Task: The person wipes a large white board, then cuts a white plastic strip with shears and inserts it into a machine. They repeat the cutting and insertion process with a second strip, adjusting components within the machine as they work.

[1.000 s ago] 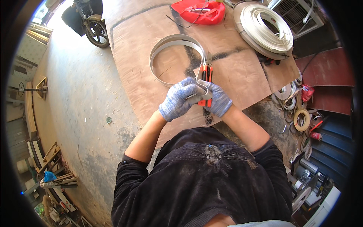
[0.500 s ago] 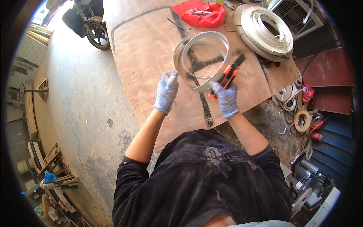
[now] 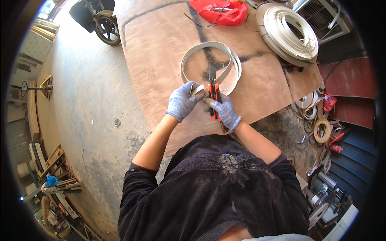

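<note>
My gloved left hand (image 3: 180,102) is closed, pinching the end of a flat white strip (image 3: 188,51) between thumb and fingers. Beyond my hands, the rest of the strip stands on edge in loose loops on a brown wooden board (image 3: 161,56). Close beside it, my gloved right hand (image 3: 226,113) is wrapped round a hand cutter (image 3: 214,95) with orange-red and black handles. The cutter's broad grey blade points away from me, across the inside of the loops. Fingers hide part of the handles, and whether the right hand also touches the strip cannot be made out.
A big white coil (image 3: 287,30) lies at the board's far right, a red bag (image 3: 221,11) at its far edge. Smaller rolls (image 3: 321,130) pile on the floor at right. A motorcycle (image 3: 105,24) stands far left; wood scraps (image 3: 66,186) lie near left.
My hands have come together from apart. The cutter has swung upright and left. The strip's loops have moved slightly nearer and turned, and its end now shows in my left fingers.
</note>
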A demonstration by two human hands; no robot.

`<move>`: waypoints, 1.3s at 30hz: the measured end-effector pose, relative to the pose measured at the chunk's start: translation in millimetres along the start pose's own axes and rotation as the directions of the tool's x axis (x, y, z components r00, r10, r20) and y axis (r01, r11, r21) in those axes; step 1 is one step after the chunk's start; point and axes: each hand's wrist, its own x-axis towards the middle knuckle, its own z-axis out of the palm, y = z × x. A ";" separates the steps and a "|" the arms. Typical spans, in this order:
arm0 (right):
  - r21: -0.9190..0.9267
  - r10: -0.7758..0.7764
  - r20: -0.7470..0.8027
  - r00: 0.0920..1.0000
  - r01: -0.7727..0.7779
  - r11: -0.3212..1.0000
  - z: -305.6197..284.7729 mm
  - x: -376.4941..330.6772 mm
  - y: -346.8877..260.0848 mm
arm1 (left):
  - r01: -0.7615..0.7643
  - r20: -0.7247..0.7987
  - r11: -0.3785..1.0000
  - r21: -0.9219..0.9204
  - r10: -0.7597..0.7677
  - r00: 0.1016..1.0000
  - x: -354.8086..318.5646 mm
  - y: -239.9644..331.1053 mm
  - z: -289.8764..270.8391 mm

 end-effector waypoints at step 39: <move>-0.971 0.021 0.045 0.999 0.039 0.236 -43.5 -29.5 -33.9 | 0.111 -0.091 0.994 -0.015 -0.112 0.990 9.8 -51.2 -5.6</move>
